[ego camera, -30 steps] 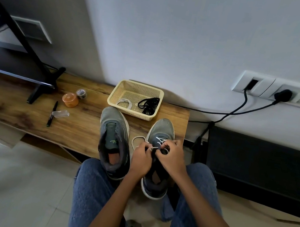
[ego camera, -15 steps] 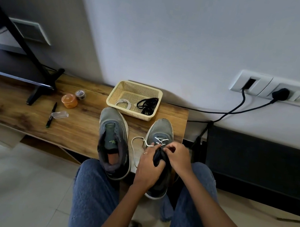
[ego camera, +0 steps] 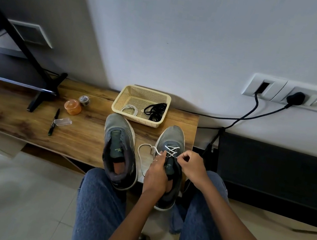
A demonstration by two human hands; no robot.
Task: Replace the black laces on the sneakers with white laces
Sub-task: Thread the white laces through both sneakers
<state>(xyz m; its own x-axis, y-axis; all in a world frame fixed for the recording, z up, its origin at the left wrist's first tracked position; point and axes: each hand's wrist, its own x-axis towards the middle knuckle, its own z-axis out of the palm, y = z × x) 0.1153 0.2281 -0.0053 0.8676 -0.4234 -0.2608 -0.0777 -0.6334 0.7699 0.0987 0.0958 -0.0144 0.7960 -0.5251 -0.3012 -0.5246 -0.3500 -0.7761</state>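
Pale grey wall (ego camera: 187, 31) behind, darker in shade at the left. Wooden desk (ego camera: 10, 114) pushed against it, over a glossy light-tiled floor (ego camera: 7, 200). White socket strip (ego camera: 301, 96) on the wall at right, two black cables (ego camera: 246, 116) plugged in and trailing down. Black stand (ego camera: 40, 90) on the desk's left end. Dark low unit (ego camera: 279, 170) beside the desk at right.

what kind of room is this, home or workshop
Likely a home living room: a low wooden bench against a wall, a wall socket panel with plugs, tiled floor.
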